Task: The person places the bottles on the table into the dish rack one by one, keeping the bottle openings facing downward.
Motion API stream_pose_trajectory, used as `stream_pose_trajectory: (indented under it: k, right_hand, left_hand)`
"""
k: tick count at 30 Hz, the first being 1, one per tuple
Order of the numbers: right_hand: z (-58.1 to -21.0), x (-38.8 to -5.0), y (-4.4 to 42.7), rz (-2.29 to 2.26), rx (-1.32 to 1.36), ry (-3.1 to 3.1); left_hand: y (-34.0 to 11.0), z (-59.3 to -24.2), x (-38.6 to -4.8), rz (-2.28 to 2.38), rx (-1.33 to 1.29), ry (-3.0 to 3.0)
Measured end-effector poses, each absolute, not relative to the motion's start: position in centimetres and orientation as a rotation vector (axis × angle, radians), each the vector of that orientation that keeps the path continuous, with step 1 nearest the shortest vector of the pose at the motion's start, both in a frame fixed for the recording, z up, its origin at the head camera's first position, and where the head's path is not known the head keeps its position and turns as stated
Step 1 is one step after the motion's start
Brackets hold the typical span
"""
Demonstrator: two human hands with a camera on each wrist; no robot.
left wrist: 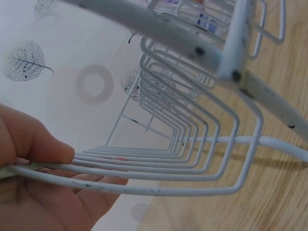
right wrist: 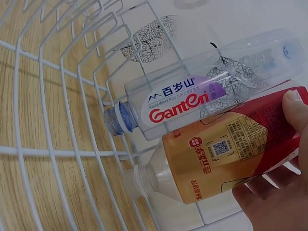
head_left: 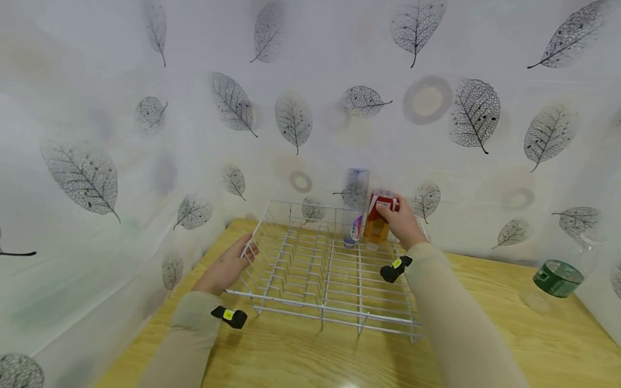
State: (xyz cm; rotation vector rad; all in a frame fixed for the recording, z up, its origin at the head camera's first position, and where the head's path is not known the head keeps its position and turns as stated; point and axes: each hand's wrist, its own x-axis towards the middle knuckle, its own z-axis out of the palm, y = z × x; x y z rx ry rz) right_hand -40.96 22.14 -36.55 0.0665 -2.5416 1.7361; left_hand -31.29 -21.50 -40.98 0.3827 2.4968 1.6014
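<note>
The left hand (head_left: 228,267) grasps the left side of the white wire dish rack (head_left: 323,307); the thumb presses from one side of the wires and the fingers lie on the other. The rack stands on the wood-grain table (head_left: 301,361), in front of the leaf-print sheet (head_left: 325,43). At the rear of the rack, right of center, the clear Ganten water bottle (right wrist: 183,101) stands inverted, blue cap down. Just to its right, the red-and-orange drink bottle (right wrist: 216,144) is also inverted, its neck down at the rear wires. The right hand (head_left: 400,221) grips this bottle near its base. At far right, well apart from the rack, sits a clear container with a green band (head_left: 558,278).
</note>
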Motion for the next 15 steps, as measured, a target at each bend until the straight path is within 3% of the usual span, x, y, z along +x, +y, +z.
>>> stream_pose_trajectory:
  k: [15]
  right_hand:
    - [-37.38, -41.14, 22.16, 1.472, 0.011, -2.705]
  left_hand:
    - [-21.48, -41.01, -31.2, 1.619, 0.343, 2.472]
